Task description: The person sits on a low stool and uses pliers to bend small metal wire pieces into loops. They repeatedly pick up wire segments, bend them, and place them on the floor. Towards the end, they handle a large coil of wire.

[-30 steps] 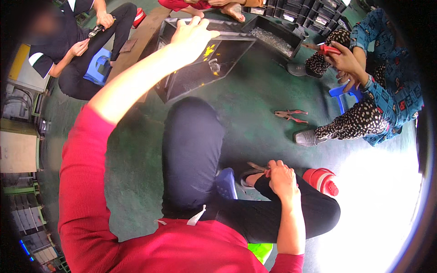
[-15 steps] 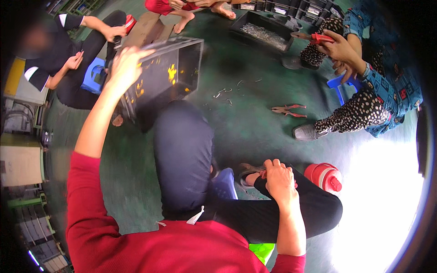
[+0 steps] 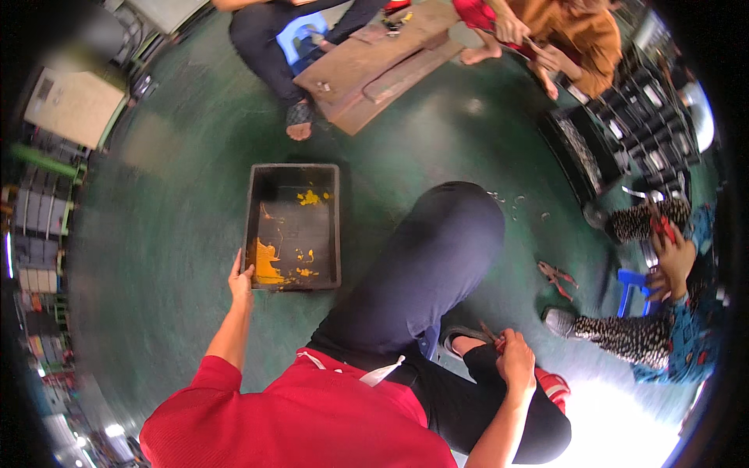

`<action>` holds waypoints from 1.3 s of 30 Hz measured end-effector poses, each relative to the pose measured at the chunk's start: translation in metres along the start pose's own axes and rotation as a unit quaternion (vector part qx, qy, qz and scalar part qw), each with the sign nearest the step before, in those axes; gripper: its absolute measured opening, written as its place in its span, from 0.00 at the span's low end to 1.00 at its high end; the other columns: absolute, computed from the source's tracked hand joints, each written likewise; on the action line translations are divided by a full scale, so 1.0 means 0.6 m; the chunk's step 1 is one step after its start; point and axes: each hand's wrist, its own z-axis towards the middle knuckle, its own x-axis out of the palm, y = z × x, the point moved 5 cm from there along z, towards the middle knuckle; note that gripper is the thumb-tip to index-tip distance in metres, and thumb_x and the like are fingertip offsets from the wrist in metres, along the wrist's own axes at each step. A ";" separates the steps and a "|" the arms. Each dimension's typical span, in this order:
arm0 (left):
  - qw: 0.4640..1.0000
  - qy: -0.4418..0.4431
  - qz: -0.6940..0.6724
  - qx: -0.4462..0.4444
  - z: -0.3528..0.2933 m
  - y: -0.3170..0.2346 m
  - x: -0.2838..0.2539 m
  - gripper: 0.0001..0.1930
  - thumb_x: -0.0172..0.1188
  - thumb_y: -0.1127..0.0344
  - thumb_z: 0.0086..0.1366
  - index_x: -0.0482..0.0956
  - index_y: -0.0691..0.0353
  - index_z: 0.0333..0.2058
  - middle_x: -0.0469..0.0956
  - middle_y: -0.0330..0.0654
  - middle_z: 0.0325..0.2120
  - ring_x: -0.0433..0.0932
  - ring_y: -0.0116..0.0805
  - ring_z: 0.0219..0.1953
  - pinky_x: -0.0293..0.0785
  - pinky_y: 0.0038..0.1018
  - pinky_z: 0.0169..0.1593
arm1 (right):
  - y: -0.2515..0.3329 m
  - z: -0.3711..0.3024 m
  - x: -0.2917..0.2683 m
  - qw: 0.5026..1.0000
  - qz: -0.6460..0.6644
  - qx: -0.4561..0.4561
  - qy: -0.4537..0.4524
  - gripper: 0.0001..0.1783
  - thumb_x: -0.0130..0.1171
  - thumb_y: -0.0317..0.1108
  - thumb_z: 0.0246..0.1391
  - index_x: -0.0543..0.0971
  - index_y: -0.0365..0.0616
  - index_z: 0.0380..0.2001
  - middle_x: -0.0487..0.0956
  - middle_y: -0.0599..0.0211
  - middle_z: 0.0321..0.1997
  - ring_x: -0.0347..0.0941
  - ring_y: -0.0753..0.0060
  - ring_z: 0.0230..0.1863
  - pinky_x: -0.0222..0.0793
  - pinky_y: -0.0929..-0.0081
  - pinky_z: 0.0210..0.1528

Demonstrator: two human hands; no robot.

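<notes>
A black plastic crate (image 3: 339, 234) with yellow-orange paint-like patches inside sits flat on the green floor, left of my raised knee. My left hand (image 3: 241, 279) is closed on its near left rim, the thumb over the edge. By my folded leg, my right hand (image 3: 516, 362) is wrapped round red-handled pliers (image 3: 489, 331), whose jaws point forward and left. Most of the pliers' handles are hidden in my fingers. Another pair of red-handled pliers (image 3: 556, 279) lies on the floor farther right.
A wooden bench (image 3: 374, 74) stands ahead, with people seated around it. At the far right, a black crate of metal pieces (image 3: 581, 148) stands near stacked bins. On the right a co-worker's hand (image 3: 675, 253) holds red pliers. A red-and-white jug (image 3: 552, 388) is behind my right hand.
The crate was tilted up and blurred in my left hand; now it rests flat on the floor. My view has turned left. My right hand stays closed on its pliers.
</notes>
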 end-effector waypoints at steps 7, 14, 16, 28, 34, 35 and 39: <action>0.973 -0.178 -0.147 -0.009 0.062 0.081 0.065 0.33 0.54 0.84 0.58 0.69 0.47 0.61 0.74 0.41 0.52 0.76 0.33 0.46 0.72 0.27 0.52 | -0.008 0.013 0.017 0.999 0.022 0.016 0.032 0.09 0.56 0.27 0.52 0.74 0.47 0.38 0.77 0.56 0.37 0.77 0.49 0.40 0.71 0.54 0.41; 0.937 -0.257 -0.237 -0.020 0.191 0.115 0.148 0.34 0.52 0.84 0.58 0.65 0.52 0.63 0.66 0.42 0.59 0.72 0.34 0.49 0.71 0.27 0.52 | -0.031 -0.007 0.046 0.997 0.019 0.058 0.039 0.07 0.57 0.30 0.53 0.74 0.47 0.37 0.77 0.57 0.36 0.77 0.50 0.40 0.71 0.54 0.41; 0.962 -0.194 -0.189 -0.039 0.224 0.102 0.154 0.34 0.55 0.79 0.60 0.61 0.52 0.65 0.64 0.44 0.61 0.70 0.37 0.53 0.69 0.31 0.55 | -0.030 -0.007 0.055 0.998 0.003 0.047 0.037 0.07 0.57 0.32 0.54 0.74 0.47 0.37 0.77 0.56 0.36 0.76 0.49 0.40 0.71 0.54 0.41; 0.896 0.250 0.093 0.356 0.031 -0.283 0.433 0.15 0.52 0.72 0.68 0.72 0.63 0.53 0.76 0.46 0.49 0.77 0.35 0.48 0.70 0.28 0.55 | -0.019 0.034 -0.027 0.999 -0.039 0.028 0.018 0.10 0.56 0.37 0.55 0.72 0.46 0.39 0.78 0.52 0.34 0.77 0.45 0.39 0.69 0.50 0.40; 0.448 0.651 0.235 0.565 -0.462 -0.500 0.603 0.13 0.58 0.71 0.57 0.79 0.69 0.40 0.79 0.47 0.38 0.78 0.41 0.42 0.74 0.34 0.46 | -0.033 0.044 -0.073 0.992 -0.126 0.015 -0.010 0.14 0.58 0.30 0.50 0.73 0.47 0.41 0.78 0.56 0.37 0.76 0.52 0.42 0.69 0.55 0.43; 0.365 0.700 0.226 0.571 -0.528 -0.506 0.605 0.14 0.58 0.68 0.55 0.79 0.69 0.39 0.78 0.46 0.37 0.77 0.41 0.41 0.74 0.35 0.44 | -0.037 0.049 -0.069 0.990 -0.138 0.031 0.001 0.13 0.58 0.31 0.50 0.73 0.47 0.41 0.78 0.58 0.38 0.76 0.54 0.43 0.69 0.54 0.45; 0.061 0.665 0.311 0.677 -0.690 -0.510 0.595 0.19 0.57 0.60 0.52 0.77 0.67 0.40 0.79 0.46 0.35 0.77 0.40 0.38 0.74 0.37 0.41 | -0.044 0.057 -0.031 0.982 -0.145 0.084 0.085 0.15 0.58 0.32 0.51 0.73 0.47 0.43 0.78 0.62 0.42 0.76 0.59 0.46 0.68 0.57 0.48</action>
